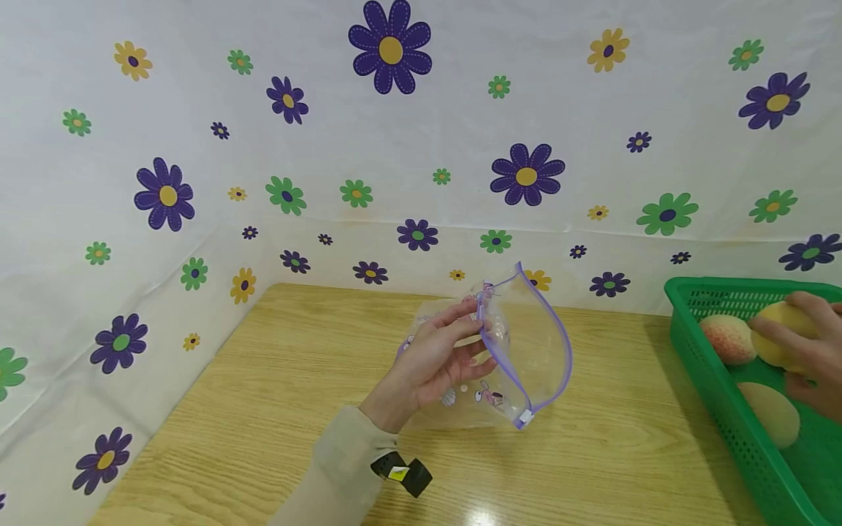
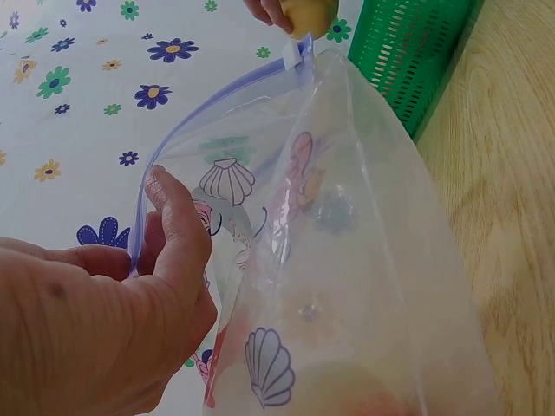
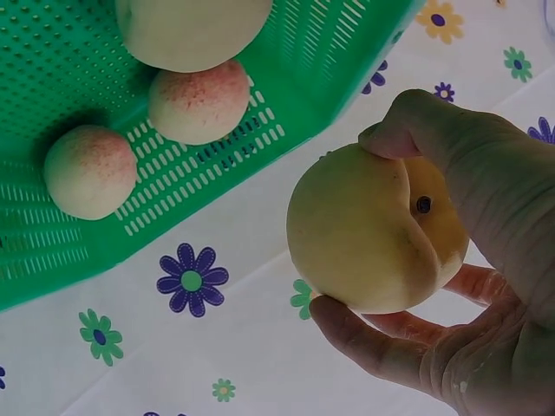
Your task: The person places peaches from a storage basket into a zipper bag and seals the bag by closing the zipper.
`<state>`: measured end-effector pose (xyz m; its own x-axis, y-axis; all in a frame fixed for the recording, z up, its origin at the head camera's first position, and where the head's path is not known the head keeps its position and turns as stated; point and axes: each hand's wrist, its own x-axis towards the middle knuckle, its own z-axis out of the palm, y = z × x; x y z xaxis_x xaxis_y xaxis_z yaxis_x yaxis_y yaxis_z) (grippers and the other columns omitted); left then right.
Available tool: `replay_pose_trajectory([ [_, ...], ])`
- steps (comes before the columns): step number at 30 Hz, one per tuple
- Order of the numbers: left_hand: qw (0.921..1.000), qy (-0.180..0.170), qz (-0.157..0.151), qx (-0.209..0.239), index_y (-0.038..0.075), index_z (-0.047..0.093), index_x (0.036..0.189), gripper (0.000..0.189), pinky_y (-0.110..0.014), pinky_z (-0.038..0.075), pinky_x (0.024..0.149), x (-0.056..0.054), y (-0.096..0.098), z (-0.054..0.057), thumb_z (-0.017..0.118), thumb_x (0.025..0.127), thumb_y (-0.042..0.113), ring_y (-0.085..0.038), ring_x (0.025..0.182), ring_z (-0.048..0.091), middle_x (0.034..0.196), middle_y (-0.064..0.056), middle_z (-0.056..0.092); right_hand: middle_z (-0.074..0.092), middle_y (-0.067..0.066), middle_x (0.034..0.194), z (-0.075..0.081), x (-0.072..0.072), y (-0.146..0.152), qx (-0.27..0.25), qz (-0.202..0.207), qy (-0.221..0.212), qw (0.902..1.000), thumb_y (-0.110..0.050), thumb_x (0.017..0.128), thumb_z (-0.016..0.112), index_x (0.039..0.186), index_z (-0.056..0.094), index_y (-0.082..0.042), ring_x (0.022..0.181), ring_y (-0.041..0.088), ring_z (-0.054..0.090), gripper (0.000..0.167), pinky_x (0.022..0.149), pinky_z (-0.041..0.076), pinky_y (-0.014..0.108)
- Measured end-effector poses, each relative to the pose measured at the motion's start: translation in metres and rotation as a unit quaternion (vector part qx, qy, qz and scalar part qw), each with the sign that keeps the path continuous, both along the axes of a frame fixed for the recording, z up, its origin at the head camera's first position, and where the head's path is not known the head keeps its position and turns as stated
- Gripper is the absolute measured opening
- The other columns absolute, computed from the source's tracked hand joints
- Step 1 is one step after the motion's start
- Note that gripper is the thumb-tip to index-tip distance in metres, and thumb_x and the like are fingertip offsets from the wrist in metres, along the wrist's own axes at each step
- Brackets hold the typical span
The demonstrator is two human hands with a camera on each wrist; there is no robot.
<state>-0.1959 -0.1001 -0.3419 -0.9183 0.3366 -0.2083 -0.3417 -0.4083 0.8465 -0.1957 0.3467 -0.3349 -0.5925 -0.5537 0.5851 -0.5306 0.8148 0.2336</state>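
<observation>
A clear zip bag (image 1: 473,394) with a purple-edged mouth and printed seashells stands over the table, its mouth spread apart. My left hand (image 1: 437,358) pinches the purple rim between thumb and fingers. Low in the bag, the left wrist view shows a blurred pale round shape (image 2: 351,394) with a reddish tint. At the far right, my right hand (image 1: 812,351) grips a yellow peach (image 3: 364,230) over the green basket (image 1: 717,416), thumb on one side and fingers on the other.
Inside the basket lie paler peaches, among them a red-speckled peach (image 1: 729,340) and a plain one (image 1: 770,414). The wooden table (image 1: 289,409) ends at a white flower-printed cloth (image 1: 434,131) behind and on the left.
</observation>
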Motion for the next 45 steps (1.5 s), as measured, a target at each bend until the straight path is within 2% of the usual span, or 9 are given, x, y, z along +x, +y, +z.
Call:
replay_pose_trajectory([
  [9,1.0000,-0.002,-0.001,0.002,0.016,0.046,0.150,0.042,-0.029,0.065,0.075,0.001,0.000,0.001,0.049,0.108,0.014,-0.013,0.097,0.062,0.114,-0.001,0.056,0.042,0.040,0.117,0.002,0.002,-0.007,-0.004,0.014,0.014,0.9998,0.013,0.025,0.070,0.112,0.055,-0.006,0.096,0.059,0.043,0.091,0.079,0.036,0.074],
  [16,1.0000,-0.001,-0.002,0.006,0.015,0.046,0.150,0.041,-0.029,0.065,0.075,0.001,0.000,0.001,0.048,0.108,0.014,-0.013,0.096,0.061,0.113,-0.001,0.056,0.044,0.040,0.116,0.004,0.002,-0.015,-0.024,0.049,0.026,0.9982,0.014,0.029,0.065,0.108,0.057,-0.007,0.092,0.059,0.046,0.082,0.082,0.034,0.072],
  [24,0.9999,-0.002,-0.005,0.011,0.014,0.047,0.148,0.040,-0.029,0.065,0.074,0.000,0.000,0.000,0.049,0.108,0.013,-0.012,0.094,0.062,0.110,0.001,0.057,0.046,0.037,0.116,0.010,0.005,-0.025,-0.009,0.023,0.027,0.9993,0.015,0.029,0.068,0.105,0.060,-0.006,0.095,0.057,0.046,0.079,0.084,0.038,0.072],
  [34,0.9999,0.001,-0.010,0.010,0.014,0.046,0.149,0.041,-0.029,0.065,0.074,0.000,0.000,0.000,0.048,0.108,0.012,-0.012,0.093,0.061,0.109,0.001,0.056,0.048,0.036,0.118,0.018,0.010,-0.034,0.034,-0.007,0.029,0.9990,0.008,0.032,0.075,0.109,0.063,-0.008,0.096,0.061,0.049,0.079,0.083,0.042,0.074],
  [41,1.0000,0.001,-0.008,0.004,0.014,0.046,0.148,0.040,-0.029,0.065,0.074,0.001,0.001,0.000,0.049,0.108,0.012,-0.012,0.093,0.061,0.108,0.001,0.056,0.050,0.035,0.116,0.023,0.009,-0.039,0.046,0.013,0.051,0.9976,0.005,0.031,0.075,0.109,0.064,-0.010,0.086,0.061,0.052,0.081,0.075,0.045,0.070],
  [45,0.9999,0.001,-0.009,0.004,0.014,0.046,0.148,0.040,-0.029,0.065,0.074,0.002,0.001,0.001,0.049,0.108,0.012,-0.011,0.092,0.061,0.108,0.001,0.056,0.051,0.036,0.116,0.024,0.010,-0.041,0.051,0.023,0.045,0.9974,0.005,0.030,0.077,0.109,0.064,-0.010,0.086,0.060,0.053,0.081,0.077,0.045,0.069],
])
